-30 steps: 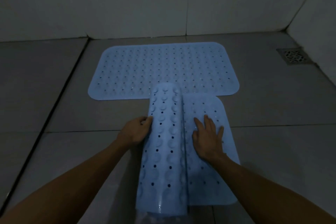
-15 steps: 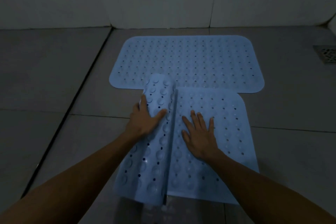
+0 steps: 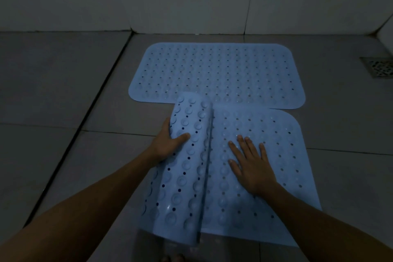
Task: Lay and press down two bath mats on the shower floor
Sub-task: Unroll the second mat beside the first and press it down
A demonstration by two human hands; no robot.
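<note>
Far mat (image 3: 217,74) lies flat on the shower floor (image 3: 63,91) near the back wall, done. Near mat (image 3: 255,176) is half unrolled, touching its near edge: right hand (image 3: 251,166) flat, fingers spread, pinning the laid part, while left hand (image 3: 168,140) grips the curled-up flap (image 3: 187,166), likely to roll it down leftward.

free: bare floor tiles (image 3: 63,91) left | obstacle: drain grate (image 3: 378,67) far right
</note>
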